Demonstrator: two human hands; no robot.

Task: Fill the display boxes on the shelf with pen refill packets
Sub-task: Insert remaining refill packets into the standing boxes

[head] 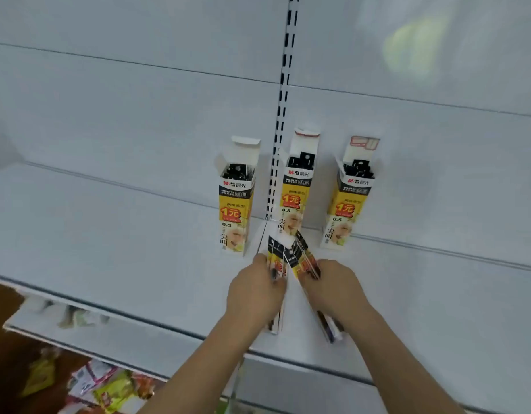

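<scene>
Head view: left hand (pixel 254 289) and right hand (pixel 333 289) each gripped slim packets (pixel 291 258) just before three boxes (pixel 236 201). Light, flimsy and likely slippery, they seemed best pinched mid-length.

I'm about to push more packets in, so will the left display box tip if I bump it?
Probably, yes. The left box is tall and narrow on a small base, so a nudge near the top could topple it. It looks like thin card with an open flap, so likely light. It stands near the back panel, which may catch it.
</scene>
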